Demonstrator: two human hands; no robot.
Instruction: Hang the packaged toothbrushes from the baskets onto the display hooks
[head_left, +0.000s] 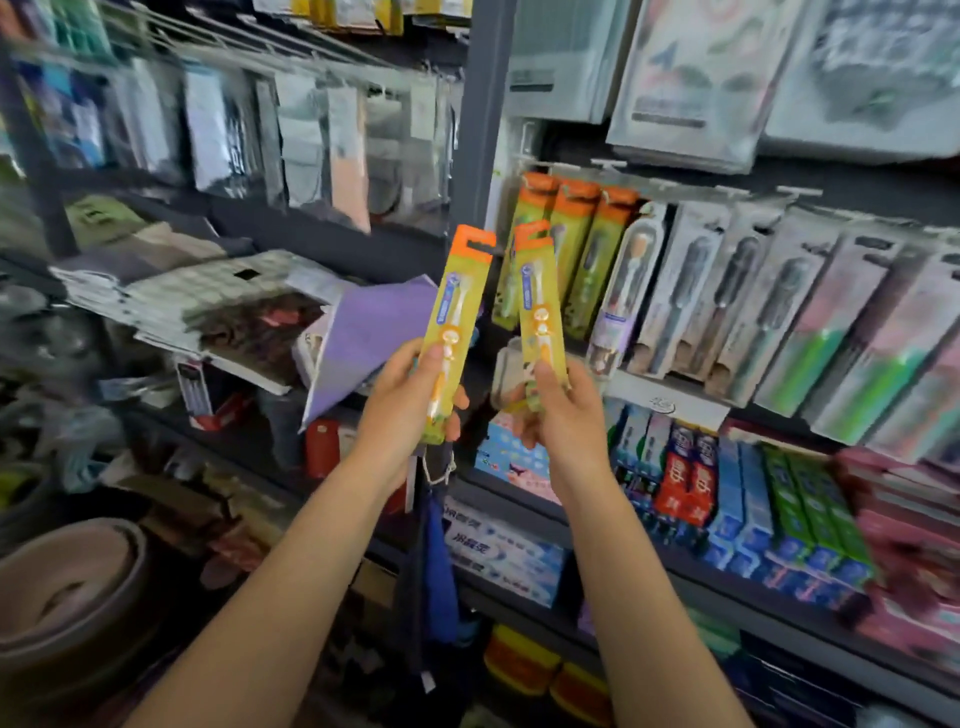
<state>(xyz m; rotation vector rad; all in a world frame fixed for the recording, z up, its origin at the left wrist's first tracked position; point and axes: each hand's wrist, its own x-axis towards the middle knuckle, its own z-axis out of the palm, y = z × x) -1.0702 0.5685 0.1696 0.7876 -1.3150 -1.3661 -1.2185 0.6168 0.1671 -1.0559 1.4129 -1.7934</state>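
Note:
My left hand (410, 400) grips the lower end of a yellow packaged toothbrush with an orange top (460, 317), held upright and tilted right. My right hand (558, 415) grips a second pack of the same kind (540, 306), upright beside the first. Both packs are in front of the grey shelf post. Just behind them, matching orange-topped packs (571, 244) hang from display hooks (613, 169). No basket is in view.
More toothbrush packs (753, 306) hang in a row to the right. Toothpaste boxes (727, 509) fill the shelf below. A grey upright post (480, 114) divides the racks. Left shelves hold bagged goods, folded cloths and a purple sheet (363, 332). Round basins (67, 597) stand at lower left.

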